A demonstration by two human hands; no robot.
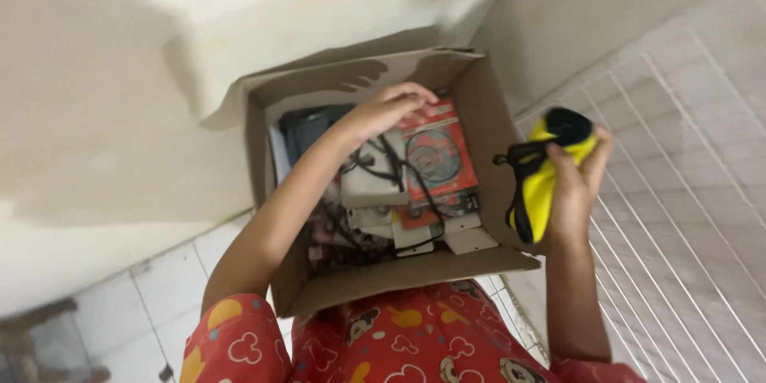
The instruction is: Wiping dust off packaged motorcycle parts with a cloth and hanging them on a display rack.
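Flashlight (549, 171), yellow with a black head and a black strap, is sitting in the right hand (576, 183), outside the cardboard box (399, 271) and just beside its right wall. Right fingers (600, 144) are wrapping around the flashlight body, clamped on it, with the black head pointing up and away from the person. Strap is hanging loose on the box side of the flashlight.

Left hand (387, 108) is reaching down into the box from the near-left, fingers (419, 96) curling together over the top edge of a red packet (437, 152) with a round picture on it; whether they are actually gripping it or only touching it, cannot tell. Left forearm is crossing over the box contents.

Box is standing open, flaps folded out, pressed close against the person's body. Inside are lying black cables (395, 167), white plug-like adapters (367, 187) and more small parts, all tangled, too blurred to sort out further. Red packet is lying flat on the right half of the box, cables running across it.

Red patterned shirt (383, 343) is showing at the bottom. White wire rack (686, 191) is lying to the right of the box, under the right hand. White tiled floor (159, 295) is showing at lower left, pale wall (96, 96) behind.
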